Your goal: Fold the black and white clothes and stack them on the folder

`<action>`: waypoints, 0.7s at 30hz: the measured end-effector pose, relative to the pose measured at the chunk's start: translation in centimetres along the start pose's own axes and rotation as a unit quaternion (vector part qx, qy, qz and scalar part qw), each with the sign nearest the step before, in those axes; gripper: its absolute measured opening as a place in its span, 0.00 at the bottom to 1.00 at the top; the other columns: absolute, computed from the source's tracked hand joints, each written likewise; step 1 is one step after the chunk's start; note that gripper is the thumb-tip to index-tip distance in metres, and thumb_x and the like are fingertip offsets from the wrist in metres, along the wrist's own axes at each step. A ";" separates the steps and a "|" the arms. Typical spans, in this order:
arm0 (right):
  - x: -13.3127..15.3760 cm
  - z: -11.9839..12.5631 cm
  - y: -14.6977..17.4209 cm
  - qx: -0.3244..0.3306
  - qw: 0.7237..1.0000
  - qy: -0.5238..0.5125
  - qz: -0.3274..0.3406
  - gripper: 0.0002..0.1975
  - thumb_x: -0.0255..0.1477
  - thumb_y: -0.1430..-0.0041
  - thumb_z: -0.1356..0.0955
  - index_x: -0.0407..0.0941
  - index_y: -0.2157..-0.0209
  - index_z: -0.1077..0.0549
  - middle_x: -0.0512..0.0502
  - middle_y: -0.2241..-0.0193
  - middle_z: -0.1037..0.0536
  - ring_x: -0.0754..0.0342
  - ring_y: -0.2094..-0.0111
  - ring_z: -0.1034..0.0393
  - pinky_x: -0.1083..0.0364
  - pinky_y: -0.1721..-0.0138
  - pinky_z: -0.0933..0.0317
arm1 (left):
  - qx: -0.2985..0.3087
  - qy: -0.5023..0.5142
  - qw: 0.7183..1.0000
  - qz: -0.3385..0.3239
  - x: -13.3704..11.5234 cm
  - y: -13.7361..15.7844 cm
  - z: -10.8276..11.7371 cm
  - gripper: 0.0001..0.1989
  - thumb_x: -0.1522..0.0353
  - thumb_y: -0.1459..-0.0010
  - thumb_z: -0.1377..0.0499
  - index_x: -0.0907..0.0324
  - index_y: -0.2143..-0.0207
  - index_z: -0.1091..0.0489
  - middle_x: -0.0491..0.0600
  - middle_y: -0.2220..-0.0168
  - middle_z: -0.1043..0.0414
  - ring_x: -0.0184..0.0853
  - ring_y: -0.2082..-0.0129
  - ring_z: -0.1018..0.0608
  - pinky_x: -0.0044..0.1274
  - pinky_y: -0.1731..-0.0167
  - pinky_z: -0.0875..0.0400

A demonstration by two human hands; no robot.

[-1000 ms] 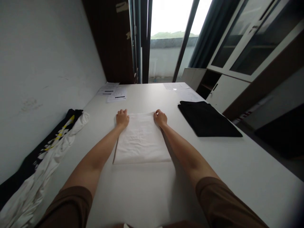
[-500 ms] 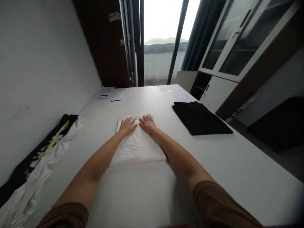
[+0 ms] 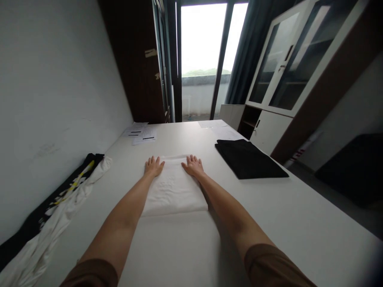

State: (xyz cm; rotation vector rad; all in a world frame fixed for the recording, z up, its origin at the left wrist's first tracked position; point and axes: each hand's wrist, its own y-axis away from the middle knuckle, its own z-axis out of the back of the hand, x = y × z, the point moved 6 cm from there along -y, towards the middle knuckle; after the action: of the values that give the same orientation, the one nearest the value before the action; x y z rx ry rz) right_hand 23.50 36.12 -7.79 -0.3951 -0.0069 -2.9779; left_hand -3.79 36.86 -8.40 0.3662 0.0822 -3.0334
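Head view: fingers spread on white cloth; open cabinet, shelf inside.

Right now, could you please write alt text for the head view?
A left hand and right hand rest palm-down at the far corners of a folded white cloth on a white table. Folded black cloth lies to the right; bunched clothes lie along the left.

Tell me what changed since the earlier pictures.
The left hand and right hand uncurled from the far corners of the white cloth, came together, then spread apart; both now lie flat near its far edge. Black cloth and papers stayed put.
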 end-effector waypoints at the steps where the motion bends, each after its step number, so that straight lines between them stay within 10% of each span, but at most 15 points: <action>1: -0.1 -0.1 0.0 -0.005 1.000 -0.002 0.001 0.39 0.52 0.27 0.45 0.43 0.26 0.51 0.34 0.26 0.56 0.39 0.26 0.65 0.38 0.30 0.69 | 0.002 -0.003 1.000 0.007 0.6 0.3 0.1 0.38 0.46 0.32 0.55 0.57 0.28 0.45 0.64 0.26 0.56 0.55 0.26 0.51 0.51 0.33 0.57; 8: -0.1 0.2 0.3 0.007 1.000 0.007 0.004 0.40 0.51 0.27 0.46 0.41 0.25 0.53 0.33 0.26 0.57 0.39 0.26 0.67 0.36 0.30 0.71 | 0.015 -0.021 0.999 0.032 3.6 2.2 2.8 0.37 0.48 0.33 0.52 0.58 0.30 0.42 0.66 0.26 0.54 0.60 0.27 0.51 0.56 0.35 0.55; 15: 3.7 2.2 1.5 -0.023 0.998 0.058 0.029 0.33 0.35 0.30 0.41 0.33 0.30 0.41 0.28 0.28 0.51 0.37 0.26 0.67 0.34 0.31 0.82 | 0.012 -0.037 0.997 -0.067 -3.0 6.9 1.2 0.30 0.58 0.29 0.55 0.59 0.29 0.43 0.61 0.25 0.57 0.51 0.25 0.55 0.48 0.31 0.58; 21: 6.8 -0.1 3.7 -0.003 1.000 0.005 0.029 0.29 0.37 0.27 0.44 0.41 0.29 0.42 0.31 0.28 0.48 0.40 0.27 0.59 0.34 0.31 0.67 | 0.002 -0.051 0.993 -0.109 -6.1 10.9 -1.3 0.30 0.58 0.28 0.58 0.57 0.27 0.46 0.56 0.25 0.54 0.49 0.26 0.51 0.46 0.30 0.57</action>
State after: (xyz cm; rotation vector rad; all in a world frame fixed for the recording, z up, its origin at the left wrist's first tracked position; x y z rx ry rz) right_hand 17.47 31.51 -6.14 -0.3737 0.0134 -2.9236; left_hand 3.39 26.61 -8.66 0.2131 0.1152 -3.2617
